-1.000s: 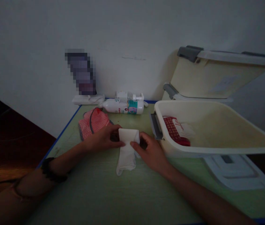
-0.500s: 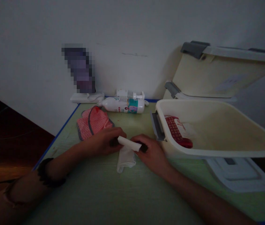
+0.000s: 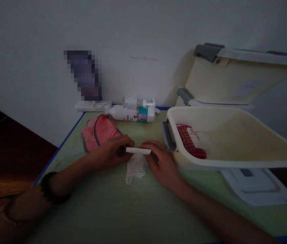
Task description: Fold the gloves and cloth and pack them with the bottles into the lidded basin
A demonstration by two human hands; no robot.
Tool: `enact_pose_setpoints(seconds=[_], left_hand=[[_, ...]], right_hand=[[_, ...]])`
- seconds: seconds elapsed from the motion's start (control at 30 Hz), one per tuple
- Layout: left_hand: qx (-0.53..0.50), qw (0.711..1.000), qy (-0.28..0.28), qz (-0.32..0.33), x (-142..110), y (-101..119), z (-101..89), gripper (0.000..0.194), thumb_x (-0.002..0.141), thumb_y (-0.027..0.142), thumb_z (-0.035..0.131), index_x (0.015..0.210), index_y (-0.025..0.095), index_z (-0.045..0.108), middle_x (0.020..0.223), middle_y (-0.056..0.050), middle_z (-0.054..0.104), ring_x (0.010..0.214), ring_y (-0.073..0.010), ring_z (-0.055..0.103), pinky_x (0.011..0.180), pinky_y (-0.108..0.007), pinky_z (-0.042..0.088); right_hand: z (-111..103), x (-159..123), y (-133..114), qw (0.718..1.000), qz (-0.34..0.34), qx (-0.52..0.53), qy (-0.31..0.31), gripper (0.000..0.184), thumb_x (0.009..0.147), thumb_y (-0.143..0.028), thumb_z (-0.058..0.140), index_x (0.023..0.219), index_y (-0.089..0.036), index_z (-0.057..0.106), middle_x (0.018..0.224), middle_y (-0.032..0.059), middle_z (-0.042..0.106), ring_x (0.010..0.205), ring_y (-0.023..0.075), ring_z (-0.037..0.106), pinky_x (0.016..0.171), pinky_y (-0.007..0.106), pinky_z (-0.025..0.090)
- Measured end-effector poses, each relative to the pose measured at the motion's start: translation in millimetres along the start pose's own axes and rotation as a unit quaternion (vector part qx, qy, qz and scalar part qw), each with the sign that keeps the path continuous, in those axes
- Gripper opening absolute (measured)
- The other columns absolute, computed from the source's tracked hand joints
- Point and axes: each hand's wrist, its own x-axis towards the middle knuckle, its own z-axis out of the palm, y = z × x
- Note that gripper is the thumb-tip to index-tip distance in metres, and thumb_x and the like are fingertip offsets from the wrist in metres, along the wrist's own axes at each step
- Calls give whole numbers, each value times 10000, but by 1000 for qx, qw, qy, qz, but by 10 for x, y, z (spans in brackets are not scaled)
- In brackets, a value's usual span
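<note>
Holding a narrow, straight-edged white strip (image 3: 138, 150) over the pale green, faintly grained counter (image 3: 103, 213), midway between left hand (image 3: 115, 150) and right hand (image 3: 162, 164), with the long axis nearly level from left to right and neither hand nearer. Pinches the left end with curled, nearly closed fingers and thumb of the left hand; grasps the right end likewise with the right. Shows just below the strip a crumpled, thin, see-through white sheet (image 3: 135, 169); cannot tell whether joined to it. Includes, beyond the left hand, a rumpled red-and-white woven cloth with dark edging (image 3: 100, 130), and, behind, a smooth white plastic bottle lying sideways (image 3: 123, 113). Includes, to the right, a round-cornered cream plastic bin (image 3: 235, 165) containing a soft red-and-white packet (image 3: 186, 138).
</note>
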Motion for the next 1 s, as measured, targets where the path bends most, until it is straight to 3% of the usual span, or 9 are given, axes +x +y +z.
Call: enact_pose_setpoints(seconds=[0.2, 0.7, 0.9, 1.0], left_hand=[[15, 997, -12, 75, -16, -26, 29, 66, 789, 115, 488, 800, 180, 494, 841, -21, 535, 760, -138, 536, 671, -235, 425], [-48, 990, -89, 97, -38, 33, -113, 133, 739, 96, 537, 832, 180, 580, 915, -44, 571, 849, -155, 556, 773, -263, 444], [-60, 979, -144, 133, -15, 90, -164, 184, 729, 109, 496, 868, 178, 597, 875, -67, 588, 874, -196, 533, 801, -317, 433], [-20, 979, -151, 133, -12, 128, -133, 123, 815, 266, 521, 839, 174, 600, 831, -70, 595, 869, -214, 510, 795, -335, 418]], right_hand=[[-5, -29, 22, 999, -2, -35, -37, 553, 663, 96, 369, 1034, -197, 655, 1182, 72, 565, 1110, 155, 534, 996, 352, 380], [-87, -122, -24, 991, -18, -98, -93, 630, 670, 111, 368, 1107, -255, 638, 1280, 57, 527, 1170, 164, 501, 1003, 424, 389], [-119, -168, -58, 964, -27, -184, -192, 718, 627, 126, 348, 1209, -226, 577, 1419, 83, 396, 1322, 213, 316, 1055, 468, 309], [-147, -205, -87, 954, -35, -225, -197, 720, 638, 118, 327, 1281, -155, 501, 1456, 114, 318, 1357, 226, 220, 1059, 482, 296]])
